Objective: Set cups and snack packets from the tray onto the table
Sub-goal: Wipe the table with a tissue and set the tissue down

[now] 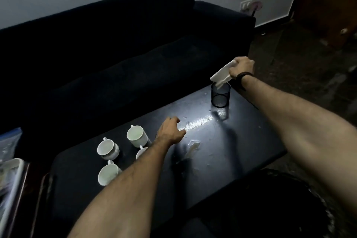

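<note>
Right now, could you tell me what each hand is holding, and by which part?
The right hand grips white napkins by their far end, above the mesh holder. The left hand holds nothing.

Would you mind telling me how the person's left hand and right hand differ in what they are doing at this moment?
The left hand is low over the dark table beside the white cups, fingers relaxed, holding nothing; the right hand is raised at the far end, gripping white paper napkins above the black mesh holder. The right wrist wears a dark band; the left shows none. Both arms are bare and reach forward.
</note>
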Demonstrator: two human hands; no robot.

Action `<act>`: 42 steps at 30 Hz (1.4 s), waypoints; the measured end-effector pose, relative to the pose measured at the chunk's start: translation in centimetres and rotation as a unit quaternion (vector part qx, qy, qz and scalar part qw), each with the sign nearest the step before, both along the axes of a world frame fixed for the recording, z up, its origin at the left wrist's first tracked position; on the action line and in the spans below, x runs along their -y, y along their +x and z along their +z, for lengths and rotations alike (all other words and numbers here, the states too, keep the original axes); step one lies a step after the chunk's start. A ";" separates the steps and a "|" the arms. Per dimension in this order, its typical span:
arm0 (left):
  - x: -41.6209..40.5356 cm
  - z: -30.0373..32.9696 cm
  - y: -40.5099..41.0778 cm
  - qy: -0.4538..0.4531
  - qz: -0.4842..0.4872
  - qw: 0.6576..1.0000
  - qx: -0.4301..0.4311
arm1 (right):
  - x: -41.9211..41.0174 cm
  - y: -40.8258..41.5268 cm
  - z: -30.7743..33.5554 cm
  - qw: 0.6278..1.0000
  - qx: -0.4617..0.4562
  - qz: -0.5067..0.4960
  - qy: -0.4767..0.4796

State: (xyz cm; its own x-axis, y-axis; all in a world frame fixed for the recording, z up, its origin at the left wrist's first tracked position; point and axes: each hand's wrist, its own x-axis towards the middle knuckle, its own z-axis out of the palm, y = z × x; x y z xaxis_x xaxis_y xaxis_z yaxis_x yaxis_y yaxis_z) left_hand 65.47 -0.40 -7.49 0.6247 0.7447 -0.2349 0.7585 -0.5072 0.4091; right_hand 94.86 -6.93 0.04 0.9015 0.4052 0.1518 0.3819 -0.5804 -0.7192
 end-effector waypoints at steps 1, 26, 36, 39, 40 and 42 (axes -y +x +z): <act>-0.2 -0.4 -0.1 -0.001 0.000 1.000 -0.005 | -0.3 0.3 -0.2 1.000 0.008 0.000 -0.006; -2.6 -5.8 -0.8 -0.014 0.010 0.999 -0.044 | -2.5 2.3 -8.7 0.992 -0.106 -0.034 -0.051; -1.2 -4.9 -0.8 -0.024 0.005 0.999 -0.038 | -1.3 -0.2 -9.7 0.978 -0.197 -0.044 -0.051; -1.0 -3.9 -1.3 -0.029 0.008 0.999 -0.040 | 0.0 -0.7 -9.1 0.977 -0.188 -0.053 -0.087; -0.9 -3.5 -1.4 -0.029 0.010 0.999 -0.039 | 0.6 -1.0 -9.0 0.976 -0.186 -0.056 -0.096; -0.6 -2.9 -1.7 -0.027 0.011 0.999 -0.037 | 1.9 -1.7 -8.9 0.975 -0.184 -0.057 -0.108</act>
State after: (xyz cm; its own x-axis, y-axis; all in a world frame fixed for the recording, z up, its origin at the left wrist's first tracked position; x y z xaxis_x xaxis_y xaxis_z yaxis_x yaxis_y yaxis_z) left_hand 63.81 0.16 -10.36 0.5884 0.7428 -0.3195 0.7978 -0.4692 0.3786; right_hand 93.11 -8.86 -8.90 0.9203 0.2851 -0.2680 0.0448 -0.7572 -0.6517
